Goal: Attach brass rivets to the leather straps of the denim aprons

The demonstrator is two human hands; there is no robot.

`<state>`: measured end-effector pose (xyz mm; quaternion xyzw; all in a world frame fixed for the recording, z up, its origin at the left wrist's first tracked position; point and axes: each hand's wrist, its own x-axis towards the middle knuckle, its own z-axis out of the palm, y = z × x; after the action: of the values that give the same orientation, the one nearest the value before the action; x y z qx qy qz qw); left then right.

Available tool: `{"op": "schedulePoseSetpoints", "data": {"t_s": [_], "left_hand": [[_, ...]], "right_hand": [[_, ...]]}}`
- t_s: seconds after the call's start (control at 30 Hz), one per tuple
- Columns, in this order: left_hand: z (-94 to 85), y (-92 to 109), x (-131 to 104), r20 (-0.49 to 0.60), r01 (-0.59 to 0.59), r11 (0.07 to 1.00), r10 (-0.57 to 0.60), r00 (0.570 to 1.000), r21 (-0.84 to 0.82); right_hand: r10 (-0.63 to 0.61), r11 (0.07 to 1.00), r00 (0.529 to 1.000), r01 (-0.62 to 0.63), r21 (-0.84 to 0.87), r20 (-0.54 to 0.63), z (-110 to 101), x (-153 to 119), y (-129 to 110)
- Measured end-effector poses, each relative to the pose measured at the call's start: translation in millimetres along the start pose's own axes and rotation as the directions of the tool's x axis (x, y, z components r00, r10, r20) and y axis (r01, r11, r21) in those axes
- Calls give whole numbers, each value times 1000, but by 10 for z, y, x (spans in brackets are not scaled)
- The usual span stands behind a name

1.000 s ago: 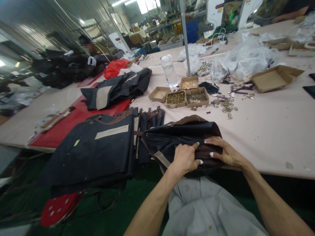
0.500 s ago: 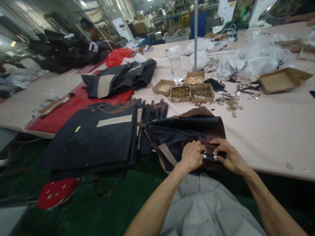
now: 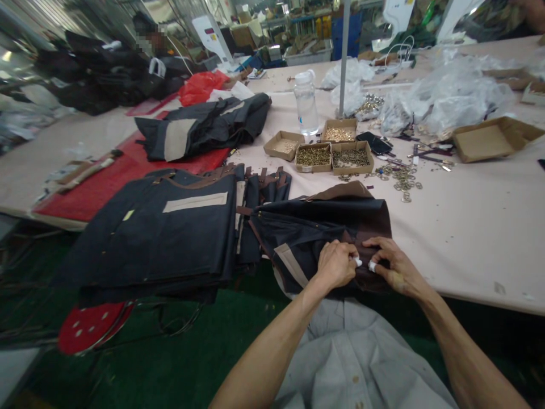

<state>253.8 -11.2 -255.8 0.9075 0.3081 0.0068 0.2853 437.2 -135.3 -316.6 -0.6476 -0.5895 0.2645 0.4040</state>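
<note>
A dark fabric piece with brown trim (image 3: pixel 298 227) lies at the table's front edge, partly hanging over my lap. My left hand (image 3: pixel 339 265) is closed, thumb and fingers pinching its brown part. My right hand (image 3: pixel 394 267) is just to the right, fingers curled and gripping the same brown material. White wrapping covers some fingertips of both hands. Whether a small part is between the fingers is hidden. Left of this piece lies a stack of similar dark fabric pieces (image 3: pixel 191 238), with tan strips and brown edges.
Cardboard boxes of small metal parts (image 3: pixel 313 157) stand beyond the fabric, near a clear water bottle (image 3: pixel 305 105) and a metal pole (image 3: pixel 344 62). Loose metal rings (image 3: pixel 404 180), plastic bags (image 3: pixel 451 96) and an open carton (image 3: pixel 489 142) lie to the right. A person (image 3: pixel 170 54) is at the far left.
The view has shifted slightly. My left hand has moved a little closer to the right one; both stay on the brown part of the fabric.
</note>
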Motion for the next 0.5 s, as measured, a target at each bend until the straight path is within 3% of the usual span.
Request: {"op": "schedulePoseSetpoints", "data": {"t_s": [0.2, 0.5], "left_hand": [[50, 37, 58, -41, 73, 997, -72, 997, 7], [38, 125, 153, -2, 185, 982, -185, 983, 43]], "right_hand": [[57, 998, 998, -57, -9, -15, -2, 43, -10], [70, 988, 993, -83, -133, -95, 62, 88, -123]]}}
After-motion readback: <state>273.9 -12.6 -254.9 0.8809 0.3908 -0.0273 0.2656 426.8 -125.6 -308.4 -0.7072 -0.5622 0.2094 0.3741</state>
